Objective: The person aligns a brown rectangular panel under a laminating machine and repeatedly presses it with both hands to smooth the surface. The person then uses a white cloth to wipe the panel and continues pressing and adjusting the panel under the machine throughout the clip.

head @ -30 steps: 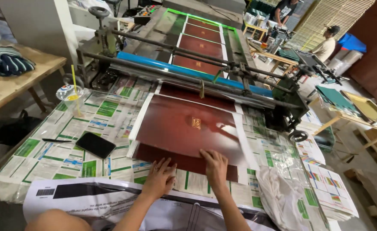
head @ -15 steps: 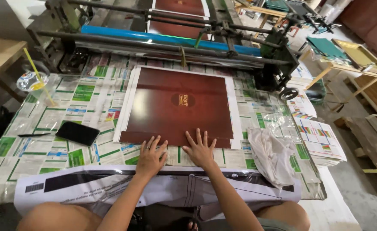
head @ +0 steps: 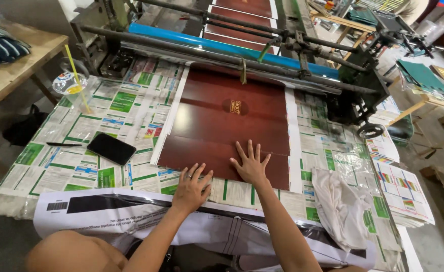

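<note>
I have both hands flat on the large glossy dark-red printed sheet, which lies on the newspaper-covered worktop with its far edge under the blue roller of the machine. My right hand rests palm down on the sheet's near strip, fingers spread wide and pointing away from me. My left hand sits just beside it, closer to me, fingers spread too; its fingertips reach the sheet's near edge while the palm lies on the newspaper. Neither hand pinches anything.

Compared with half a second ago, the two hands were side by side, level with each other on the sheet's near edge; now the right one has pushed further onto the red surface and the left has dropped back. The sheet also shows more skewed in the view than it did then, and its near edge lies further from the white paper draped over the worktop's front.

Left of my left fingers lies a black flat phone, with a thin black pen beyond it. Right of my right fingers sits a crumpled white cloth. Far to the left stands a clear plastic cup with a yellow straw.
</note>
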